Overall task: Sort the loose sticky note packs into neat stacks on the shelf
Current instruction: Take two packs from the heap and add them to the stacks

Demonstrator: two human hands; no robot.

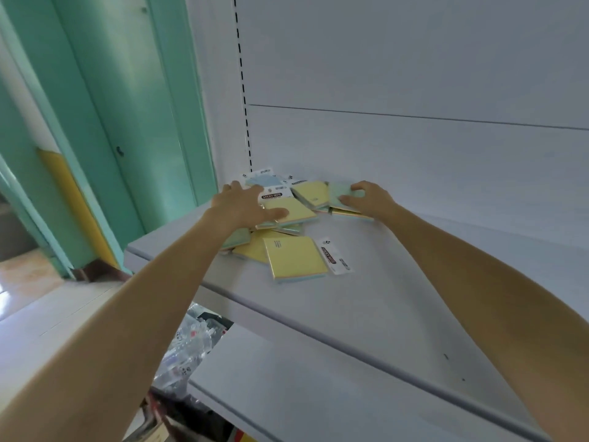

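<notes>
Two bare forearms [127,330] reach from the near edge over the shelf [398,282]. Nearest on it lies a yellow pack [294,256], askew in front of the jumbled pile of sticky note packs [287,215]. The left hand [242,202] lies spread flat on that pile, probably to steady it. The right hand [366,197] curls round a mint pack [341,194] at the pile's far right, likely to lift it out.

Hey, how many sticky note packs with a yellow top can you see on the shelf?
4. First pack under the left hand; second pack behind it, by the wall; third pack nearest the shelf edge; fourth pack half buried beside it. Others may be hidden.
</notes>
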